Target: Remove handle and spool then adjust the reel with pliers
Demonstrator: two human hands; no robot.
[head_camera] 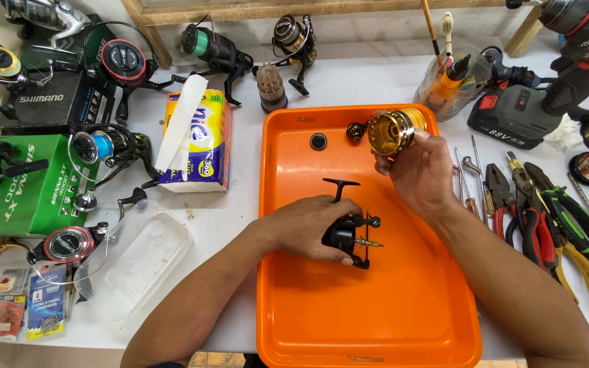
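White tabletop [349, 82] spreads under an orange tray [369, 320], which sits at the middle of my view. My left hand [308, 225] presses down on the black reel body [346, 235] lying on the tray, fingers wrapped over it. My right hand [420, 170] is clamped on the gold spool [391, 131], lifted clear at one o'clock from the reel body. Pliers [533, 211] lie at three o'clock, a tissue pack [195, 140] at ten.

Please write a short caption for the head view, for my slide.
Left hand steadies a black reel body on an orange tray; right hand holds a gold spool.
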